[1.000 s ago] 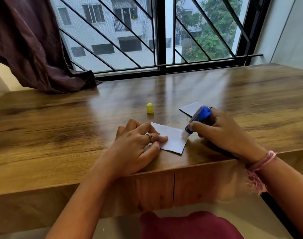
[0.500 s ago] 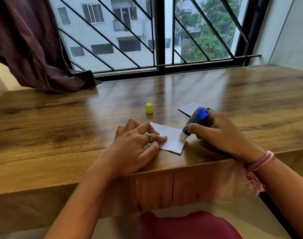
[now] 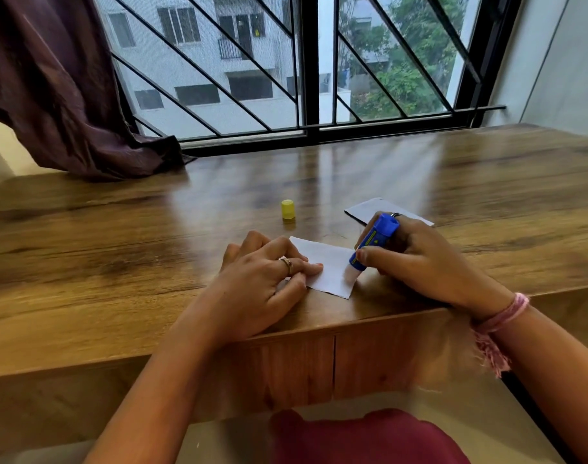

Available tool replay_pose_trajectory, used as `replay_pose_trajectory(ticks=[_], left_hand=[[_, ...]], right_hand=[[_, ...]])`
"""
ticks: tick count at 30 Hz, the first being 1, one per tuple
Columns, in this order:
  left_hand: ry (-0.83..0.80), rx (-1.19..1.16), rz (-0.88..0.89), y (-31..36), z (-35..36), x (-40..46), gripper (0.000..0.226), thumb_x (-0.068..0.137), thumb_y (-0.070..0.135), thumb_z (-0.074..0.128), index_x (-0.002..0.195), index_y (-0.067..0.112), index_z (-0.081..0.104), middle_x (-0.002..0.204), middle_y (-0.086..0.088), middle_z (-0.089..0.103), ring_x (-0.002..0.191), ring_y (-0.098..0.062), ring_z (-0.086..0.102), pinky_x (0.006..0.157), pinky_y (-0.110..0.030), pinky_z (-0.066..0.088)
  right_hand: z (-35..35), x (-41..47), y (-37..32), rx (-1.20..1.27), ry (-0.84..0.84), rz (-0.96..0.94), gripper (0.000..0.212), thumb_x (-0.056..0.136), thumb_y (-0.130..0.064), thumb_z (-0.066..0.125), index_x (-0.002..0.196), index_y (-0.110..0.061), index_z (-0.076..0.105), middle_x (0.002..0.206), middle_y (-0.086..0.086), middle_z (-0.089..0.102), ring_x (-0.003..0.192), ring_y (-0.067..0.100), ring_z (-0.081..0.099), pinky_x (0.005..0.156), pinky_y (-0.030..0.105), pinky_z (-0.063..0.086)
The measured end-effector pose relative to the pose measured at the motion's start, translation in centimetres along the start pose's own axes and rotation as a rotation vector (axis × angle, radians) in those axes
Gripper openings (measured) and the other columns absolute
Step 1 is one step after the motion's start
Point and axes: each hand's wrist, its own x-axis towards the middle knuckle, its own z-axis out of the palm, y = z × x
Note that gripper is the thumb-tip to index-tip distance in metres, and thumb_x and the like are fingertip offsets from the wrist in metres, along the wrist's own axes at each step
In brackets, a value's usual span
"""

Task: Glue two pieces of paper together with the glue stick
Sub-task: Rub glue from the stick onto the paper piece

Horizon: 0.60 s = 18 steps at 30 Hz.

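At the near edge of the wooden table (image 3: 85,262), the left hand (image 3: 262,283) is lying flat, fingers loosely extended and pressing down the left part of a white paper piece (image 3: 329,266); a ring is showing on one finger. Just to its right, the right hand (image 3: 419,259) is curling round a blue glue stick (image 3: 374,241), thumb and fingers gripping the barrel, a pink thread band sitting at the wrist. The stick is tilting, its pale tip touching the paper's right edge. The paper is thin, matte and four-sided, lying flat on glossy, grained brown wood. Behind the right hand, a second paper piece (image 3: 369,209) is lying flat, partly hidden by the fingers. Left of it, apart from both sheets, a small yellow cap (image 3: 287,209) is standing upright. Farther back, a dark curtain (image 3: 68,95) is draping onto the tabletop beside a black-barred window (image 3: 309,61).
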Motion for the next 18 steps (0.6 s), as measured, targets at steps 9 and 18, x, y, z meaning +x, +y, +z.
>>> replay_pose_trajectory(ticks=[9,18], left_hand=[[-0.003,0.0,0.002,-0.14,0.13,0.02,0.045,0.088,0.047,0.027,0.123,0.048,0.055,0.114,0.028,0.049,0.11,0.002,0.026,0.089,-0.023,0.012],[-0.006,0.002,0.008,-0.36,0.25,0.15,0.044,0.088,0.047,0.027,0.123,0.049,0.054,0.114,0.028,0.048,0.109,0.004,0.025,0.086,-0.022,0.011]], right_hand=[[0.19,-0.1,0.08,0.018,-0.077,-0.073,0.019,0.072,-0.042,0.061,0.074,-0.023,0.066,0.077,0.024,0.058,0.067,0.037,0.051,0.062,0.047,0.042],[0.15,-0.19,0.1,0.001,-0.128,-0.089,0.012,0.078,-0.035,0.062,0.078,-0.025,0.067,0.078,0.021,0.058,0.068,0.034,0.051,0.06,0.042,0.039]])
